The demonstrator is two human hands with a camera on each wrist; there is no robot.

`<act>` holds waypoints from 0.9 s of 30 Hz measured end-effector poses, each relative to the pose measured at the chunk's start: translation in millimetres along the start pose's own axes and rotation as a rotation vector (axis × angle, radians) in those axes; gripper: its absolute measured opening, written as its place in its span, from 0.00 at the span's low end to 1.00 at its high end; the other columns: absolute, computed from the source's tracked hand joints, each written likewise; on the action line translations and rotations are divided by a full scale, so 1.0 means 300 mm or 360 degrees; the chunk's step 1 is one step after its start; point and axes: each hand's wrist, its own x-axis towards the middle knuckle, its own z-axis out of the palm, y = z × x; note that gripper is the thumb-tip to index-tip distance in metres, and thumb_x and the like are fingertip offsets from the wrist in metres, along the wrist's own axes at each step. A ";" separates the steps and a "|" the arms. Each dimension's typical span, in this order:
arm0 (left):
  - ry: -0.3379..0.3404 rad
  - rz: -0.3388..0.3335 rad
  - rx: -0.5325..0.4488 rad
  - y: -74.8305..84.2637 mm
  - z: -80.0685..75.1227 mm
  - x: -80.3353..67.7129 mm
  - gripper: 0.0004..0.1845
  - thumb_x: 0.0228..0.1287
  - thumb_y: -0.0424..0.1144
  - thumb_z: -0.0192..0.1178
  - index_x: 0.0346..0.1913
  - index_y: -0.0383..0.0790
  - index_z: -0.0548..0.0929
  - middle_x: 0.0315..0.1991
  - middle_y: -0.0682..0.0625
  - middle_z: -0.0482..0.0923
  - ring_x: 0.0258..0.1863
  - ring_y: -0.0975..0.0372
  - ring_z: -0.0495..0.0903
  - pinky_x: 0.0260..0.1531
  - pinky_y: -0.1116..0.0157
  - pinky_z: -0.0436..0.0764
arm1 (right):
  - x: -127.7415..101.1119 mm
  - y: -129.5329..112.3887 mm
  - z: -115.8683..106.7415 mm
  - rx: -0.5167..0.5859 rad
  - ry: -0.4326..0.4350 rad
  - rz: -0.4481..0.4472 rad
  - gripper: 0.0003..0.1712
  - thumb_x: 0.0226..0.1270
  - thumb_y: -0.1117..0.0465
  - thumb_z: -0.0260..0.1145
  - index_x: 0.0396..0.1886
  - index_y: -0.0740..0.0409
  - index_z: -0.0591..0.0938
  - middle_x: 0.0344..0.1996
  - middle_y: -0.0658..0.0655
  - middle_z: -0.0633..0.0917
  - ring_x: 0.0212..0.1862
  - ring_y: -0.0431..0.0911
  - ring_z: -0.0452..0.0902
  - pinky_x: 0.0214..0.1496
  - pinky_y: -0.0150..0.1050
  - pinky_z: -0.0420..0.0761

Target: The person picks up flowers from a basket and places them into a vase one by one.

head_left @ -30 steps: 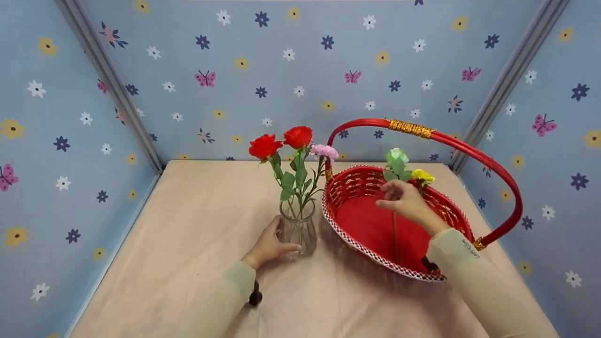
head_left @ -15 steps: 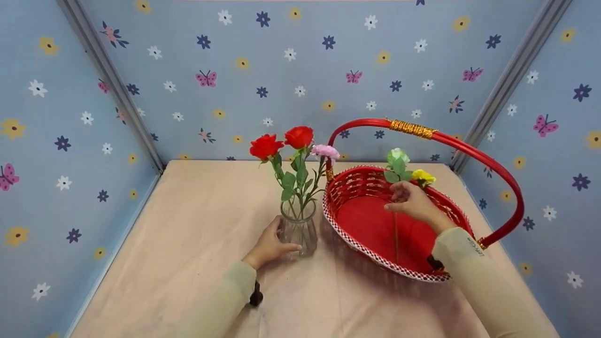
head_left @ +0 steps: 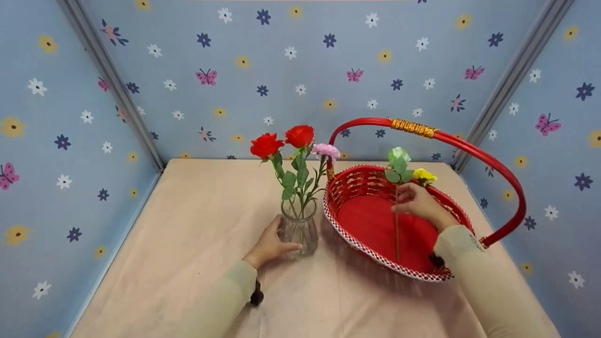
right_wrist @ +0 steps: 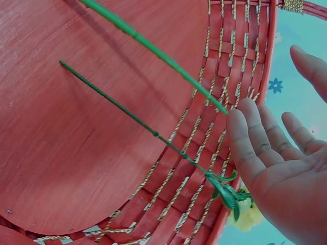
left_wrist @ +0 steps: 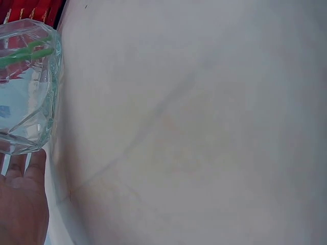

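Observation:
My left hand (head_left: 271, 245) holds a clear glass vase (head_left: 307, 234) low on its side, thumb across the front. Two red roses (head_left: 300, 136) and a pink carnation (head_left: 326, 150) stand in the vase. In the left wrist view the vase (left_wrist: 30, 109) shows green stems inside, with fingers partly hidden behind it. My right hand (head_left: 418, 203) is over the red basket (head_left: 364, 249), beside the stem of a pale green rose (head_left: 398, 156) leaning there. In the right wrist view its fingers are extended, thumb apart, with the green stem (right_wrist: 168, 60) reaching the fingertips.
A yellow flower (head_left: 424, 175) lies against the basket's back rim, its thin stem (right_wrist: 127, 115) over the red base. The basket's tall handle (head_left: 488, 164) arches above the right hand. Patterned blue panels (head_left: 291, 70) enclose the cloth-covered table (head_left: 197, 206).
The right hand has shifted slightly right, so the rose stem now shows in front of its fingers. The green rose stays nearly in place. The left hand and vase have not moved.

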 end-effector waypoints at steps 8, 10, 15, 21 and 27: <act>-0.0005 -0.0020 0.0021 -0.006 0.001 0.000 0.53 0.50 0.47 0.88 0.77 0.44 0.69 0.76 0.43 0.75 0.78 0.47 0.71 0.80 0.44 0.71 | 0.015 0.033 -0.006 0.0009 -0.0017 0.0019 0.46 0.72 0.60 0.76 0.80 0.69 0.64 0.66 0.74 0.77 0.55 0.54 0.80 0.58 0.50 0.89; -0.0004 -0.0025 0.0026 -0.007 0.000 0.001 0.54 0.50 0.48 0.88 0.78 0.43 0.68 0.77 0.43 0.74 0.79 0.47 0.70 0.80 0.44 0.71 | 0.021 0.038 -0.008 0.0015 -0.0016 0.0027 0.45 0.73 0.61 0.76 0.80 0.70 0.63 0.66 0.75 0.77 0.54 0.53 0.81 0.56 0.48 0.90; -0.0014 -0.0031 0.0018 -0.007 -0.002 0.002 0.55 0.50 0.48 0.88 0.79 0.43 0.67 0.77 0.43 0.73 0.80 0.46 0.70 0.81 0.44 0.70 | 0.032 0.048 -0.008 0.0036 -0.0056 0.0110 0.44 0.74 0.62 0.74 0.80 0.70 0.63 0.65 0.73 0.78 0.53 0.51 0.81 0.57 0.45 0.90; -0.0013 -0.0046 0.0024 -0.001 -0.003 -0.002 0.54 0.51 0.47 0.88 0.79 0.43 0.67 0.77 0.43 0.74 0.79 0.46 0.71 0.80 0.44 0.71 | 0.045 0.062 -0.004 0.0084 -0.0103 0.0128 0.39 0.77 0.69 0.68 0.79 0.74 0.62 0.60 0.71 0.79 0.49 0.48 0.84 0.55 0.45 0.91; -0.0016 -0.0029 -0.0034 0.001 0.000 -0.001 0.53 0.51 0.44 0.88 0.77 0.44 0.68 0.76 0.44 0.74 0.78 0.47 0.71 0.80 0.42 0.71 | 0.059 0.093 0.012 0.0178 -0.0136 0.0165 0.35 0.77 0.73 0.61 0.79 0.76 0.61 0.57 0.70 0.79 0.48 0.47 0.85 0.53 0.44 0.92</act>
